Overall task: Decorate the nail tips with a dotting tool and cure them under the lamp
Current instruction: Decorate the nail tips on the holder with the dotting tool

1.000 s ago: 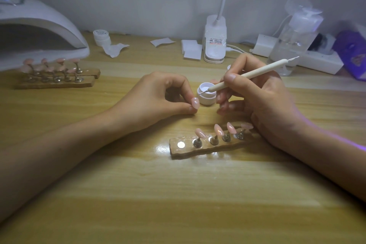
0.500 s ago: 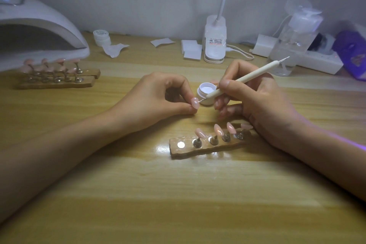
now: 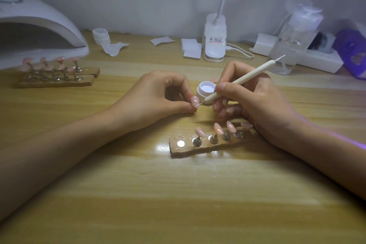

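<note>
My left hand (image 3: 158, 97) pinches a pink nail tip (image 3: 194, 101) on its stand between thumb and forefinger. My right hand (image 3: 251, 99) grips a white dotting tool (image 3: 237, 81) like a pen, and its metal point touches the held tip. Just behind them sits a small open white gel pot (image 3: 206, 89). A wooden holder bar (image 3: 206, 144) near my right wrist carries several more pink tips on metal stands, with one bare magnet at its left end. The white curing lamp (image 3: 39, 31) stands at the far left.
Two more holder bars with pink tips (image 3: 55, 75) lie before the lamp. Along the wall stand a closed white jar (image 3: 101, 35), paper wipes (image 3: 191, 48), a desk-lamp base (image 3: 214, 39), a pump bottle (image 3: 293, 39), a power strip (image 3: 309, 56) and a purple packet (image 3: 352, 51).
The dotting tool's point has left the gel pot and moved down-left onto the nail tip in my left hand. My left hand has stayed in place.
</note>
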The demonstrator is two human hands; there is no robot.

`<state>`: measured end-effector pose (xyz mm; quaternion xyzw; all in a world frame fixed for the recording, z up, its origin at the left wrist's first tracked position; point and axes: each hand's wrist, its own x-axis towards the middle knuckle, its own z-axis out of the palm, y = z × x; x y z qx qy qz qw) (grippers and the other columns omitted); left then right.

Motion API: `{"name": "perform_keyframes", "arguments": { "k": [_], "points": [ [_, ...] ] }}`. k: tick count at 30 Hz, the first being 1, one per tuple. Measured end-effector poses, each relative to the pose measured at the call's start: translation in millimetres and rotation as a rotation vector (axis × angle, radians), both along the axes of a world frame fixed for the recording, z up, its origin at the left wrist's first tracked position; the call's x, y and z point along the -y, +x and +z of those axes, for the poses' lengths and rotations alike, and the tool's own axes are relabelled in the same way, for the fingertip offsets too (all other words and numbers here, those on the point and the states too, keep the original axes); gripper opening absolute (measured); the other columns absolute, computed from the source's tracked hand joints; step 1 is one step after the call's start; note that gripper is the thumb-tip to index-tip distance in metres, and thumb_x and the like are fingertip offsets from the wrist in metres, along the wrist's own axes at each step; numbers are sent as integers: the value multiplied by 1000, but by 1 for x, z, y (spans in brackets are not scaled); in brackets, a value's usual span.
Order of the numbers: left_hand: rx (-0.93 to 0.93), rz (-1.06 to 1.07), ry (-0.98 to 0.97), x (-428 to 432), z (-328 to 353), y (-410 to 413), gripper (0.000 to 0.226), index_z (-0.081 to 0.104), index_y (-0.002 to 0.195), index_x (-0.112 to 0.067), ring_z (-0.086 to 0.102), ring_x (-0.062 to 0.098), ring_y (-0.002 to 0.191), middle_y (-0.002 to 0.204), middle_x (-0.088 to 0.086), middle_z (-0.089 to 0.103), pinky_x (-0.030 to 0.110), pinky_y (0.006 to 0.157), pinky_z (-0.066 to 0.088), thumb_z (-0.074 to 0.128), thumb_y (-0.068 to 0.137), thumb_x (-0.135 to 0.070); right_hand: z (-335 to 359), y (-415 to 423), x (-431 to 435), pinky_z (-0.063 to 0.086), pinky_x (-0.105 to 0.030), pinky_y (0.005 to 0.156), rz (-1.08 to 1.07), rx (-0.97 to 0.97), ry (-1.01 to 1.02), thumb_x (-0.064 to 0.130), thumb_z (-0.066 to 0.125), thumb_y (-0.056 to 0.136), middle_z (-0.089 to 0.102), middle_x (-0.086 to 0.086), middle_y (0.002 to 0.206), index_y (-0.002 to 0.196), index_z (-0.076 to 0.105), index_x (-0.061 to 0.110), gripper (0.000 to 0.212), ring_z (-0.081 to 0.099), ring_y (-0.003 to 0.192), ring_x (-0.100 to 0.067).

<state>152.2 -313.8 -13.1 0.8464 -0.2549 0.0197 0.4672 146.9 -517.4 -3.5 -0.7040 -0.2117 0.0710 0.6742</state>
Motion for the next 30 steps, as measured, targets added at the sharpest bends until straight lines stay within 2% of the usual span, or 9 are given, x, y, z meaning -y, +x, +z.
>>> {"name": "perform_keyframes", "arguments": {
  "k": [30],
  "points": [
    [-3, -3, 4, -2, -2, 2, 17, 68, 73, -24, 58, -9, 56, 61, -24, 65, 1, 56, 37, 82, 76, -14, 2, 0, 1, 51, -22, 51, 15, -1, 49, 12, 61, 88, 67, -9, 66, 69, 57, 19, 21, 62, 59, -16]
  ]
}}
